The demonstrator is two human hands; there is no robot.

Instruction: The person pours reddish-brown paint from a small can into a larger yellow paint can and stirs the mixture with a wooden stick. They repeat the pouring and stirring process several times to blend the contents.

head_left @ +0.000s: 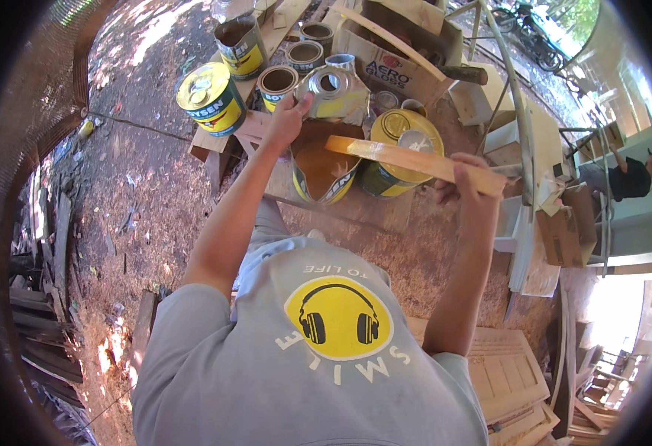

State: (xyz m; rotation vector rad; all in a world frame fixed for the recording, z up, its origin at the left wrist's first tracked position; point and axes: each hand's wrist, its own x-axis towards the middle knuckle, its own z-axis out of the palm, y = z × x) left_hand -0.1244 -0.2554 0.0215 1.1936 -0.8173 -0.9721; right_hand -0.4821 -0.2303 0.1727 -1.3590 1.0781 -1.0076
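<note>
Wooden stick is clasped in your right hand, its stained tip above the mouth of the paint can by the near edge of the bench; keep that tip inside the rim so drips should fall back in. Your left hand lies against the silver tin just behind, though I cannot tell whether its fingers grasp it, so steady it well and avoid knocking the yellow-topped can beside the paint can.

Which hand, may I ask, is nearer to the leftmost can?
Left. The left hand is just right of the leftmost can; the right hand grips a wooden stick farther right.
</note>
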